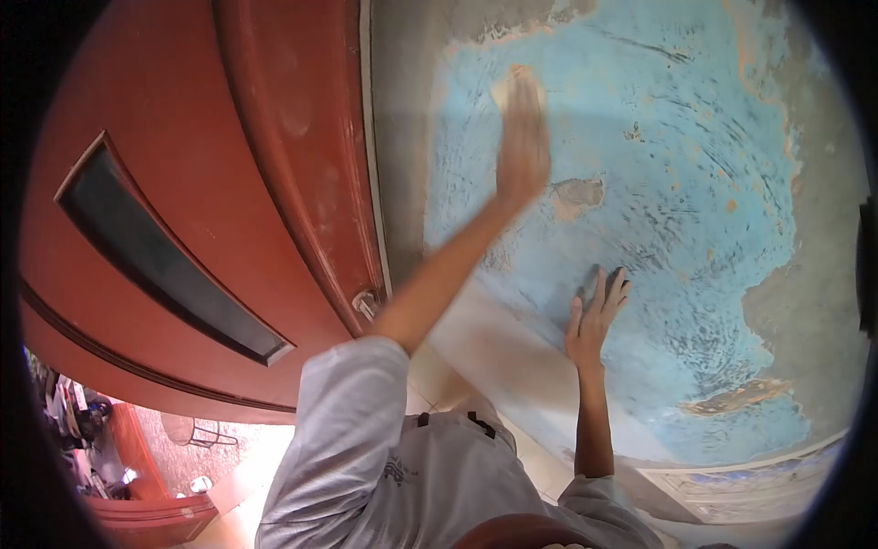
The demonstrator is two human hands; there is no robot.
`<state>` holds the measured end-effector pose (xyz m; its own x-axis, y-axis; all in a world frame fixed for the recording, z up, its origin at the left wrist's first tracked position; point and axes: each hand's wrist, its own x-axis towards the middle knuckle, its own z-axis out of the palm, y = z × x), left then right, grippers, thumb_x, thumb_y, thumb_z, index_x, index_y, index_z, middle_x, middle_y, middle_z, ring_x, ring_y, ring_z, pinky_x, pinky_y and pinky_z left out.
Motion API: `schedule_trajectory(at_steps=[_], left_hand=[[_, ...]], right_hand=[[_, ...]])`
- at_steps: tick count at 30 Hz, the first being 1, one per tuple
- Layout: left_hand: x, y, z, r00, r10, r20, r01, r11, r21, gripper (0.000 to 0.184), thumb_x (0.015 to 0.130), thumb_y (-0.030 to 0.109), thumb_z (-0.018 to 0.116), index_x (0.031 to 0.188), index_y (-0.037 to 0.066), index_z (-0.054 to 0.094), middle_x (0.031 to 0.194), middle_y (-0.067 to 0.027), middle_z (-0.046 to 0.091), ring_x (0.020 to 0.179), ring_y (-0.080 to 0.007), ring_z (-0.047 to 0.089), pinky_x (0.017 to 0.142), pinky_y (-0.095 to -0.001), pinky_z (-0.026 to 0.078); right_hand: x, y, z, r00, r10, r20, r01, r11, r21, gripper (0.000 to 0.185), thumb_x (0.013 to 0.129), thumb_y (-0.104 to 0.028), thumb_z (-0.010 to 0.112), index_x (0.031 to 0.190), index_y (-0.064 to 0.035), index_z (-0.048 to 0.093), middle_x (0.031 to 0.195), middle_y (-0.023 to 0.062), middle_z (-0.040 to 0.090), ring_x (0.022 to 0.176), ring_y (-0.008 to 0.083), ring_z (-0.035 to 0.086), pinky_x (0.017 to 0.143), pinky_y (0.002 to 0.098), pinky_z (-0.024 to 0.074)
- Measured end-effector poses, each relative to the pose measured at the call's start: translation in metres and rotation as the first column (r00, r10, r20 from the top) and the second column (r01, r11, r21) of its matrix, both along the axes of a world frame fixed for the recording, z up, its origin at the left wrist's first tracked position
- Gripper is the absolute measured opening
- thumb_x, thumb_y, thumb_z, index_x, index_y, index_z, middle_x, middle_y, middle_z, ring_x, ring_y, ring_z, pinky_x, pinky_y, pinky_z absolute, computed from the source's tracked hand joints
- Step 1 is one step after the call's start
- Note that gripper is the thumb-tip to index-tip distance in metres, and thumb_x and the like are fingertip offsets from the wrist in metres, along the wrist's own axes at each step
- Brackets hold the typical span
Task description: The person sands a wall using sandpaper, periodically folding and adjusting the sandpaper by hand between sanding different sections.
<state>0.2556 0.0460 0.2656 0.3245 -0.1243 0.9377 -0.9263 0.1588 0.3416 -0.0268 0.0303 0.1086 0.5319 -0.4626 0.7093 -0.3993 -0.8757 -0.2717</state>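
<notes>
My left hand (523, 151) is raised high and blurred by motion, pressing a pale yellowish flat piece (502, 94), perhaps sandpaper, against the wall. Lower and to the right, my right hand (597, 316) rests on the wall with its fingers apart and nothing in it. Both hands are on a large patch of worn light-blue paint (677, 156), marked with dark scuffs and orange-brown spots. A chipped patch (578, 194) of bare grey lies just right of my left wrist.
A red door (165, 101) with a dark glass panel (155, 247) and a metal handle (367, 305) stands close on the left. Bare grey wall (819, 302) borders the blue on the right. Past the door are a wire-framed object (212, 435) and assorted clutter (82, 412).
</notes>
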Motion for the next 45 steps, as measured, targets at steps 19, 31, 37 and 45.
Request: schedule_trajectory(at_steps=[19,31,37,45], left_hand=[[-0.08,0.001,-0.171,0.967,-0.104,-0.233,0.146,0.975,0.168,0.057,0.111,0.008,0.039,0.165,-0.007,0.026,0.172,-0.0294,0.022,0.161,-0.0457,0.016,0.13,-0.0587,0.013],[-0.011,-0.009,0.003,0.997,-0.073,-0.035,0.07,0.994,-0.085,0.061,0.113,0.016,0.039,0.167,-0.007,0.018,0.175,-0.0252,0.015,0.163,-0.0422,0.013,0.132,-0.0502,0.011],[-0.063,-0.004,-0.135,0.978,-0.107,-0.178,0.119,0.991,0.059,0.062,0.113,0.015,0.039,0.165,-0.011,0.017,0.174,-0.0298,0.014,0.162,-0.0459,0.012,0.131,-0.0529,0.011],[0.019,0.003,0.038,0.991,-0.128,-0.035,0.126,0.99,-0.061,0.059,0.114,0.015,0.04,0.165,-0.007,0.023,0.174,-0.0274,0.019,0.162,-0.0432,0.015,0.132,-0.0485,0.015]], right_hand=[[0.002,0.013,-0.001,0.998,-0.045,0.045,0.046,0.999,-0.025,0.06,0.112,-0.026,0.043,0.166,-0.0006,0.03,0.173,0.0316,0.015,0.157,0.0598,0.012,0.123,0.0724,0.0118],[0.0,0.0,-0.019,0.994,-0.112,-0.004,0.112,0.994,-0.007,0.063,0.114,-0.031,0.043,0.169,-0.0054,0.026,0.175,0.0274,0.014,0.158,0.0566,0.012,0.124,0.0698,0.0112],[-0.005,-0.003,-0.021,0.99,-0.134,-0.053,0.133,0.991,-0.014,0.063,0.113,-0.028,0.045,0.169,-0.0065,0.028,0.176,0.0259,0.015,0.159,0.0551,0.014,0.124,0.0688,0.0119],[-0.004,-0.002,-0.019,0.989,-0.132,-0.063,0.13,0.991,-0.022,0.062,0.112,-0.029,0.046,0.169,-0.0082,0.03,0.175,0.0256,0.02,0.159,0.0541,0.017,0.124,0.0684,0.015]])
